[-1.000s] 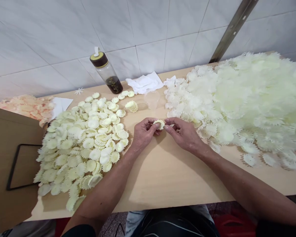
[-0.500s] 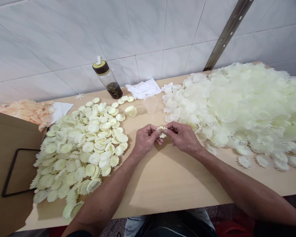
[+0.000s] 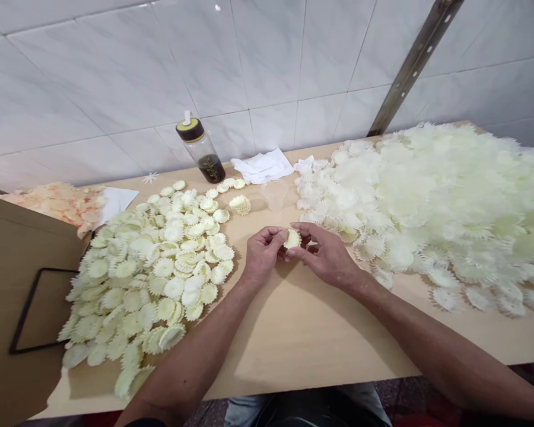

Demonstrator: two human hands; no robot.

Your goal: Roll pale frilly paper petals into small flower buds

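Over the middle of the table, a small pale-yellow flower petal disc [image 3: 292, 238] with a scalloped rim is held between my two hands, its cupped face showing. My left hand [image 3: 263, 254] pinches the left edge with thumb and forefinger. On the other side, the thumb and fingers of my right hand [image 3: 324, 252] curve around the right edge. To the left lies a heap of cupped petal discs [image 3: 173, 261]; to the right spreads a larger heap of paler, flatter, toothed discs [image 3: 427, 207]. A short stack of nested discs [image 3: 240, 205] sits beyond my left hand.
Behind the hands stand a clear plastic cup [image 3: 275, 193] and a bottle of dark liquid [image 3: 204, 153], with crumpled white tissue [image 3: 262, 166] near the tiled wall. A cardboard box [image 3: 22, 308] borders the left side, near a pile of pinkish pieces [image 3: 57, 204].
The petal disc has turned from a pinched, folded look to showing its round cupped face. My right thumb has shifted lower and its fingers have spread around the rim. The view has shifted slightly.
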